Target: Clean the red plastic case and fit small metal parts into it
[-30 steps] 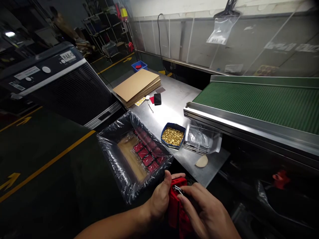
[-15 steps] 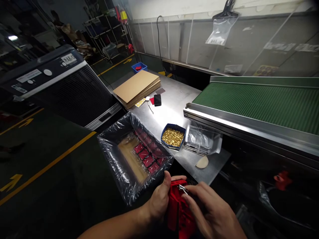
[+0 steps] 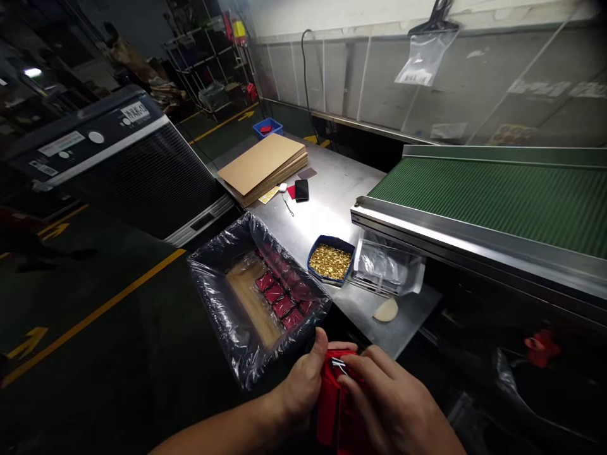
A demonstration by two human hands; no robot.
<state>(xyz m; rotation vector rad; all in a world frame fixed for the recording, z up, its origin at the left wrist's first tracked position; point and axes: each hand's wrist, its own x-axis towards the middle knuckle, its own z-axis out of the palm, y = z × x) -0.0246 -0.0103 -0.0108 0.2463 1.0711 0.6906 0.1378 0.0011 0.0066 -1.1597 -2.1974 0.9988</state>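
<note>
1. A glossy red packet (image 3: 332, 404) stands nearly upright, its lower end running out of view, just beside the near corner of the plastic-lined carton (image 3: 215, 239).
2. A small silver metal clip (image 3: 338, 364) with thin prongs sits at the packet's top edge, nearest that same corner.
3. The left hand (image 3: 301, 387) wraps the packet's side, thumb raised against it.
4. The right hand (image 3: 396, 404) curls over the packet's top, fingertips at the clip.
</note>
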